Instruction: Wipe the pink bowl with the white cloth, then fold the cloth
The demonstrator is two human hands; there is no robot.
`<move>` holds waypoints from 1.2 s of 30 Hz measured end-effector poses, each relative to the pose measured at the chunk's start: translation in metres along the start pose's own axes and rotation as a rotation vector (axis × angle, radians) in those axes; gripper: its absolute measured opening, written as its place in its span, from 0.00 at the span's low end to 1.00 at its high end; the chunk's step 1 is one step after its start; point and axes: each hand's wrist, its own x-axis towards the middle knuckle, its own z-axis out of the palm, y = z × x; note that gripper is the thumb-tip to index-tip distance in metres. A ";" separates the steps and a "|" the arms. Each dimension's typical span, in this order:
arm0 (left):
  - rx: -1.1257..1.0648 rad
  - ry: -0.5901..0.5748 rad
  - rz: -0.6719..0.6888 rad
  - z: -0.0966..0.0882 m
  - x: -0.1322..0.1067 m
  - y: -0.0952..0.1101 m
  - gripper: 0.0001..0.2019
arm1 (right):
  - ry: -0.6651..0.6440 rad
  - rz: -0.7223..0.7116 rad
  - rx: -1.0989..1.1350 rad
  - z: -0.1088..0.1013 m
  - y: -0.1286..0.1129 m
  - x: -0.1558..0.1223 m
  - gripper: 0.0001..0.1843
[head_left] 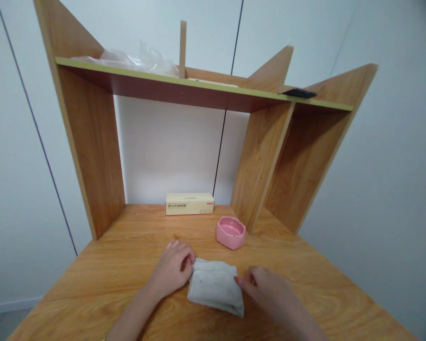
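Observation:
A folded, slightly soiled white cloth (216, 286) lies on the wooden desk (128, 255) in front of me. My left hand (172, 269) rests at its left edge, fingers curled and pinching the top left corner. At the cloth's right edge, my right hand (266, 284) pinches the fabric with its fingertips. Both hands grip the cloth while it lies flat on the desk.
A pink square ashtray (230, 232) stands just behind the cloth. A long cream box (189, 203) sits at the back against the wall. Wooden hutch panels (259, 161) rise left and right, carrying a shelf with clear plastic (138, 59) and a dark object (299, 93).

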 end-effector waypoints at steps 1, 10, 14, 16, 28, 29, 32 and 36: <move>-0.006 -0.008 -0.011 0.002 0.000 -0.001 0.07 | -0.010 0.021 0.034 0.011 0.004 0.001 0.15; -0.075 0.054 -0.079 0.001 -0.001 -0.012 0.08 | -0.061 0.058 0.162 0.027 0.035 0.043 0.06; -0.050 0.043 -0.092 0.002 0.001 -0.012 0.08 | 0.026 0.169 -0.114 -0.009 0.059 0.058 0.10; -0.036 0.033 -0.091 0.003 0.001 -0.011 0.08 | 0.099 0.156 -0.222 -0.019 0.054 0.056 0.12; -0.114 0.036 -0.174 0.007 -0.001 -0.028 0.18 | -0.054 -0.826 0.354 0.069 -0.096 0.047 0.30; -0.123 0.038 -0.171 0.008 -0.002 -0.029 0.19 | -0.058 -0.846 0.379 0.075 -0.097 0.051 0.31; -0.149 0.025 -0.155 0.013 -0.002 -0.031 0.21 | -0.084 -0.885 0.430 0.081 -0.092 0.060 0.31; -0.196 0.001 -0.169 0.016 -0.002 -0.034 0.22 | -0.118 -0.856 0.424 0.081 -0.085 0.061 0.31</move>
